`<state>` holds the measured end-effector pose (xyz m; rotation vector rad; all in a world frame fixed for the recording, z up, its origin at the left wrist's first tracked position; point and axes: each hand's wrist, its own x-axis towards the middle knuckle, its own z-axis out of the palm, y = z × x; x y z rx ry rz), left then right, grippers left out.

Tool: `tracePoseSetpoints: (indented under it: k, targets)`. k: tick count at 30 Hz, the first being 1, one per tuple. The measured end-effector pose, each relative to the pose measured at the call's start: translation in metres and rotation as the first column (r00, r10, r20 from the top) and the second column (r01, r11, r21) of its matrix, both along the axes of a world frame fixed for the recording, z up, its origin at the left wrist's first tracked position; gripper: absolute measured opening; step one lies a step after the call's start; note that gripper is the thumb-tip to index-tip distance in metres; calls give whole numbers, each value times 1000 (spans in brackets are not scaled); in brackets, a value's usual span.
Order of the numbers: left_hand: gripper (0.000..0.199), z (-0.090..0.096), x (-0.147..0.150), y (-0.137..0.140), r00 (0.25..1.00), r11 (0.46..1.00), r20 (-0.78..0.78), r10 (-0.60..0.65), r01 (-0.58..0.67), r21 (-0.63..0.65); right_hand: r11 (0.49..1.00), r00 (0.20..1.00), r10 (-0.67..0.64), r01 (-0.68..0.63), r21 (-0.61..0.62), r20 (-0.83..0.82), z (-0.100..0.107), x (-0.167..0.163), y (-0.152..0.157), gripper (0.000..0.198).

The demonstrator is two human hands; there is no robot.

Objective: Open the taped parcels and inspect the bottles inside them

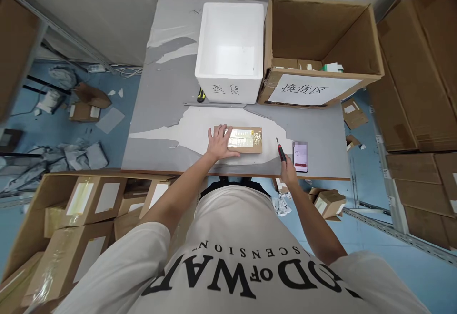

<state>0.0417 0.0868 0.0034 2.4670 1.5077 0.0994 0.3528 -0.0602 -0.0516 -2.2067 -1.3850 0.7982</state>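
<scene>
A small brown cardboard box (246,142), with a label under clear tape on top, lies flat near the front of the table. My left hand (219,143) grips its left end, fingers spread over the top towards the far edge and thumb along the near edge. To the right of the box, my right hand (288,171) is closed round a red and black utility knife (281,152). The blade points up and away from me, apart from the box. Beside that hand lies a phone (300,157) with its screen lit.
A white foam box (228,88) and a large open carton (321,100) holding a few items stand at the back. A yellow and black cutter (201,95) lies by the foam box. At lower left, a big carton (32,195) holds several boxes. Stacked cartons (414,176) flank the right.
</scene>
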Motion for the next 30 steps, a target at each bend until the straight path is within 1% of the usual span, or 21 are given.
tracePoseSetpoints:
  k: [2, 4, 5, 8, 10, 13, 15, 16, 17, 19, 20, 21, 22, 23, 24, 25, 26, 27, 28, 30]
  targets:
    - [95, 0, -1, -3, 1000, 1000, -1, -16, 16, 26, 995, 995, -33, 41, -90, 96, -13, -14, 12, 57]
    - [82, 1, 0, -7, 1000, 998, 0, -27, 27, 61, 977, 985, -45, 78, -198, 168, -23, -26, 23, 59]
    - [75, 1, 0, -11, 999, 996, 1, -35, 35, 78, 969, 979, -44, 90, -232, 197, -28, -30, 27, 59]
    - [55, 1, 2, -26, 996, 990, 11, -89, 88, 113, 957, 965, -48, 118, -265, 256, -40, -36, 35, 60]
    - [46, 0, 3, -37, 991, 985, 24, -130, 126, 115, 957, 959, -52, 127, -261, 277, -48, -37, 36, 60]
    - [47, -3, 1, -52, 988, 985, 48, -150, 145, 90, 980, 958, -44, 96, -173, 283, -56, -36, 34, 58]
    - [51, -5, -1, -59, 987, 988, 66, -148, 144, 57, 993, 959, -28, 59, -105, 281, -56, -34, 34, 56]
    - [54, -7, -2, -61, 986, 989, 76, -146, 143, 39, 996, 959, -24, 47, -75, 281, -52, -34, 36, 57]
    - [56, -8, -2, -63, 986, 989, 87, -145, 144, 20, 999, 959, -26, 38, -37, 282, -45, -33, 39, 58]
    - [62, -11, -4, -66, 984, 989, 107, -145, 146, -8, 997, 958, -27, 6, 74, 286, -25, -35, 52, 60]
    - [65, -12, -4, -67, 983, 989, 114, -145, 148, -17, 989, 957, -5, -38, 140, 290, -12, -38, 61, 61]
    - [68, -12, -5, -67, 982, 988, 119, -146, 150, -23, 975, 953, 48, -110, 195, 301, 3, -42, 72, 61]
    - [71, -13, -5, -67, 981, 988, 122, -147, 152, -26, 951, 937, 139, -216, 219, 321, 18, -47, 83, 61]
    - [73, -14, -5, -67, 981, 987, 125, -150, 155, -30, 912, 898, 262, -350, 213, 352, 32, -54, 95, 61]
    - [75, -14, -6, -66, 980, 986, 128, -156, 161, -33, 853, 834, 393, -488, 185, 387, 44, -62, 107, 61]
    - [77, -14, -6, -65, 978, 985, 131, -162, 168, -38, 780, 752, 509, -608, 145, 419, 54, -71, 119, 62]
    - [78, -15, -6, -65, 977, 984, 135, -167, 174, -42, 708, 667, 597, -700, 98, 445, 62, -80, 129, 63]
    - [79, -15, -6, -64, 975, 983, 139, -171, 179, -45, 644, 588, 662, -763, 47, 465, 67, -88, 139, 63]
    - [80, -15, -7, -64, 974, 982, 142, -175, 183, -46, 597, 523, 706, -802, -4, 477, 71, -95, 146, 63]
    - [81, -16, -7, -64, 973, 982, 143, -178, 186, -40, 541, 433, 757, -835, -98, 490, 72, -105, 157, 58]
